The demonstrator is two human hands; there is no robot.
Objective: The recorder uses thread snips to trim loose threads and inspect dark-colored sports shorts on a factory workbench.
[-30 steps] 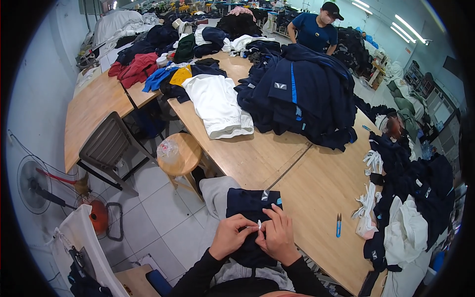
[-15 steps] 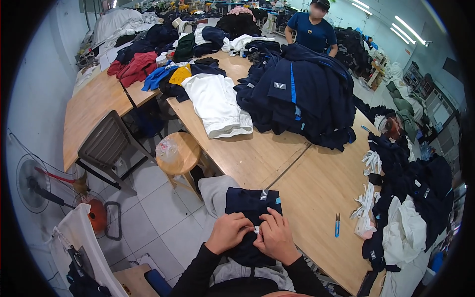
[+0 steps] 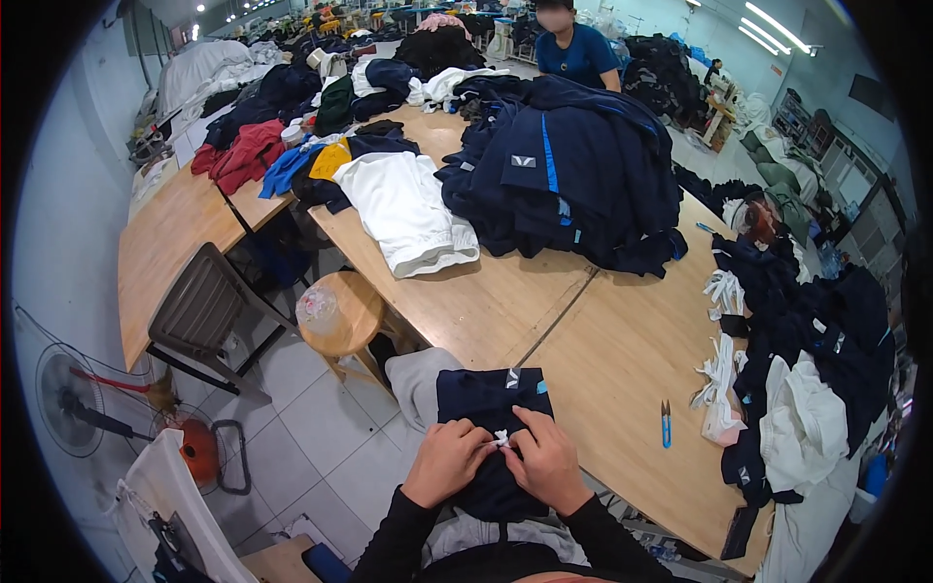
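A navy garment [image 3: 486, 389] with a small light-blue tag lies across my lap, against the table's near edge. At its middle is a small bunched white cord [image 3: 501, 437], looped as in a knot. My left hand [image 3: 449, 462] pinches one side of the cord between thumb and fingers. From the other side my right hand [image 3: 544, 459] grips it with thumb and index, the fingers curled over the cloth. Part of the cord is hidden by my fingertips.
Blue-handled thread snips [image 3: 666, 425] lie on the wooden table [image 3: 603, 350], right of my hands. Bundled white cords [image 3: 717, 374] and navy garments [image 3: 826, 330] line the right edge. A large navy pile [image 3: 583, 175] and white trousers [image 3: 403, 214] lie farther back. A person [image 3: 578, 58] stands behind.
Both hands stay at the cord, where more white now shows between the fingertips. My view has shifted slightly, and the person behind the pile now leans lower.
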